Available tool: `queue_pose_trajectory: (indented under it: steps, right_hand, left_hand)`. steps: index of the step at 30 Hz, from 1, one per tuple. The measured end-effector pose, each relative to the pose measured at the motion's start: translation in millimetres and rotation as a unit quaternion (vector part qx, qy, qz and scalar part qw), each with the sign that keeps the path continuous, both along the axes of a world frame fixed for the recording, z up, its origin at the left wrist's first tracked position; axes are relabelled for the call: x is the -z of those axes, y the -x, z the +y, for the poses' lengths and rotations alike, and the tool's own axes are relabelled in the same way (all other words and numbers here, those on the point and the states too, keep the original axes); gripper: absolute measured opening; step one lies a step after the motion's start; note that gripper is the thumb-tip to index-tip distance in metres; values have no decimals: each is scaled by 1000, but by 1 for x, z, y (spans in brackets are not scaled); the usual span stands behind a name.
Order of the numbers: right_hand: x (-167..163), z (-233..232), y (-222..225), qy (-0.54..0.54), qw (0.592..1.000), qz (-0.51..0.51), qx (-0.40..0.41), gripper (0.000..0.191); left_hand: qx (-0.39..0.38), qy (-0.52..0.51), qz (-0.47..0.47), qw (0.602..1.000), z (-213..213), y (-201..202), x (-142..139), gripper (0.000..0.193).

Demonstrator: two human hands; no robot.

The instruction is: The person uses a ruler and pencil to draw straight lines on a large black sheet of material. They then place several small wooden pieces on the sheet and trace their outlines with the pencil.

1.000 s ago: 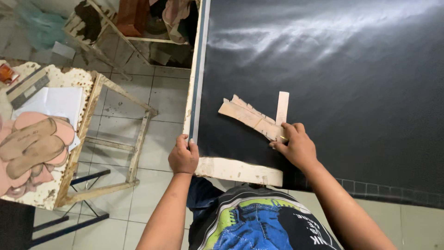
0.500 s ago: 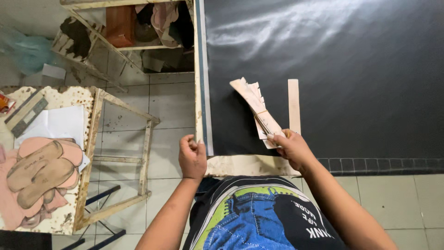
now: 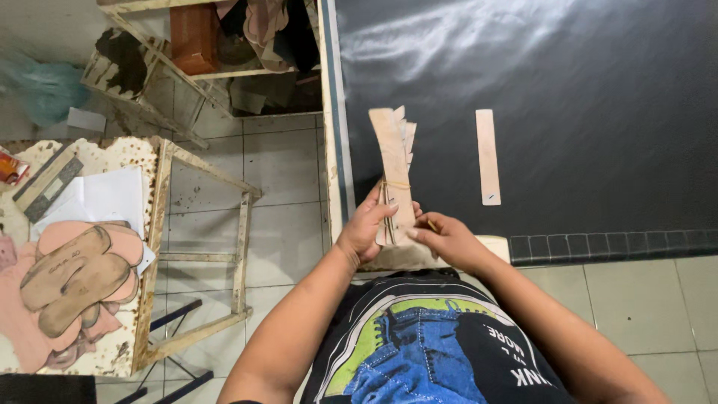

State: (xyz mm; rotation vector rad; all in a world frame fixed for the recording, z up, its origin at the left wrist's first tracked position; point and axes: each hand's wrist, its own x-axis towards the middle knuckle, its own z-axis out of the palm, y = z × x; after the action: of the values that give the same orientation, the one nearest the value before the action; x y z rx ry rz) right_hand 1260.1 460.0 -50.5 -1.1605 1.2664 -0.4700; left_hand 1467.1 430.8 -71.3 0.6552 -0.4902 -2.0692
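While your left hand [image 3: 364,232] and right hand [image 3: 443,238] together clamped the banded bundle of tan strips [image 3: 395,170], one loose strip [image 3: 488,156] lay on the black worktable [image 3: 598,112].

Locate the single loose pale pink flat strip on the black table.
In the head view, the single pale pink flat strip lies alone on the black table, right of the rubber-banded bundle of strips held in both hands.

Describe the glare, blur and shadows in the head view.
Head view: broad whitish glare streaks across the black work surface at top right; the bundle of strips, left hand and right hand look sharp; the far-left corner is softly blurred; light is even, with only faint shadow beside the single strip.
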Motion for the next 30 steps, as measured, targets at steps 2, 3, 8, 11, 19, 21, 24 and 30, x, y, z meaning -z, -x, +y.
queue_pose_trajectory:
  steps: [2,3,8,11,19,21,24,30]
  right_hand:
    - [3,-4,-2,40,998,45,-16,39]
    - [3,-5,-3,60,996,68,-23,39]
    - [5,-5,-17,-32,998,48,-9,35]
    - [7,-6,-23,-35,997,64,1,32]
    - [24,-7,-21,-27,999,36,17,28]
    - [28,-6,-20,-25,999,28,22,27]
    - [32,-5,-21,-17,999,11,35,27]
    - [32,-1,-22,-61,991,-72,98,25]
  left_hand:
    - [1,1,-15,1000,-1,-9,7,58]
    - [-3,-5,-24,1000,0,-13,12,60]
    - [-27,-21,-84,996,6,-20,34,62]
    - [-40,2,-91,995,8,-19,43,63]
    - [-35,50,-149,987,12,-18,43,59]
    - [-36,50,-153,986,13,-17,41,57]
    - [-30,30,-137,990,13,-18,42,53]
    - [-47,-32,-22,998,10,-21,53,47]
